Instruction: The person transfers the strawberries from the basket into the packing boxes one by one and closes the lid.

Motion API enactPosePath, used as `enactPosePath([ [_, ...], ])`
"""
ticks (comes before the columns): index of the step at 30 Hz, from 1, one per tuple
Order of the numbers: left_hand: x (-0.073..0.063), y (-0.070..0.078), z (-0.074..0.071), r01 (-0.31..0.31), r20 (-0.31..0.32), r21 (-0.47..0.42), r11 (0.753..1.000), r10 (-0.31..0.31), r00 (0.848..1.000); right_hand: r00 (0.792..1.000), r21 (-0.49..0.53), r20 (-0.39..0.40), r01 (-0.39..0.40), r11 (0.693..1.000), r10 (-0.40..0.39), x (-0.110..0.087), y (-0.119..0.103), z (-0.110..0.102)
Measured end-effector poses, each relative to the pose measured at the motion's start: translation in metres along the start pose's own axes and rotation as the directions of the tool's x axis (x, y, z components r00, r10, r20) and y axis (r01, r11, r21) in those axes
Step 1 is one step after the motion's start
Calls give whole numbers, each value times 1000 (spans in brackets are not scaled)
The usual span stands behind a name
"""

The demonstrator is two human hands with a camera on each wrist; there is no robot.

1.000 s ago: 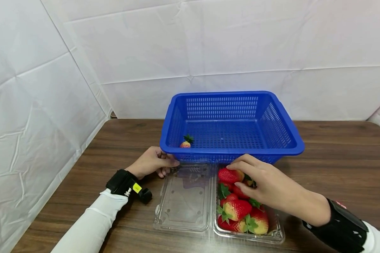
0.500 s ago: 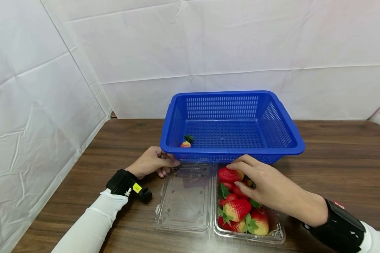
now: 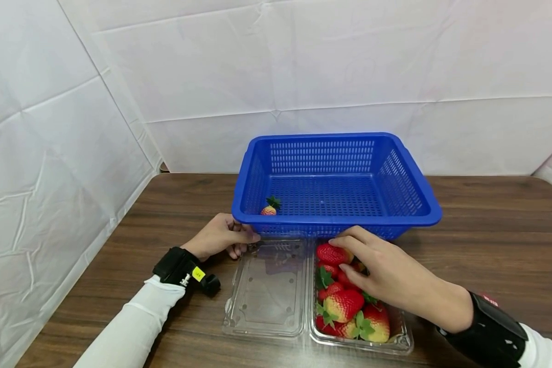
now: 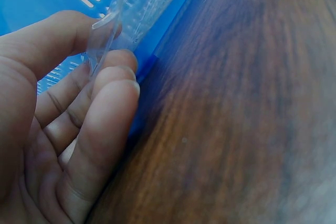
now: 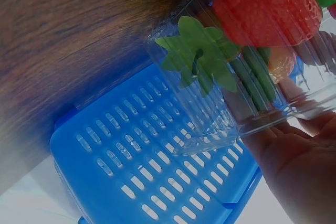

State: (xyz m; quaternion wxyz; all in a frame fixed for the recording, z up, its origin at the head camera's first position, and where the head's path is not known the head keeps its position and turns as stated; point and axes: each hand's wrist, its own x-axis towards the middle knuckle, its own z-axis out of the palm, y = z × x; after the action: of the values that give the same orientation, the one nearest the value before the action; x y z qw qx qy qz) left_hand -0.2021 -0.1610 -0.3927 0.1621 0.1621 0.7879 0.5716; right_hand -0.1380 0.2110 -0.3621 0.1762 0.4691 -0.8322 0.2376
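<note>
A clear plastic clamshell box lies opened flat on the table, its lid (image 3: 271,291) on the left and its strawberry-filled tray (image 3: 397,342) on the right. My left hand (image 3: 222,236) pinches the lid's far left corner between thumb and fingers; the left wrist view shows the thin plastic (image 4: 107,30) there. Over the far end of the tray, my right hand (image 3: 386,266) has fingertips and thumb around a red strawberry (image 3: 332,253). Several more strawberries (image 3: 344,305) with green leaves fill the tray. Through its wall the right wrist view shows a strawberry (image 5: 268,9).
A blue perforated basket (image 3: 336,220) stands right behind the box, against its far edge. One small pale strawberry (image 3: 269,210) lies in its near left corner. The brown wood table (image 3: 487,245) extends to both sides, with white sheeting (image 3: 340,61) behind and at the left.
Almost nothing differs. My right wrist and forearm have shifted very slightly to the left; both hands keep their places on the lid and the strawberry.
</note>
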Motion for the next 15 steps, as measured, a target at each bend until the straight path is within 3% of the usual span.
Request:
enactPosePath([
  [15,0,1,0,-6,2,-9,1000,6,1000,1000,-68,13,-2,998,3,0,-2,-1],
])
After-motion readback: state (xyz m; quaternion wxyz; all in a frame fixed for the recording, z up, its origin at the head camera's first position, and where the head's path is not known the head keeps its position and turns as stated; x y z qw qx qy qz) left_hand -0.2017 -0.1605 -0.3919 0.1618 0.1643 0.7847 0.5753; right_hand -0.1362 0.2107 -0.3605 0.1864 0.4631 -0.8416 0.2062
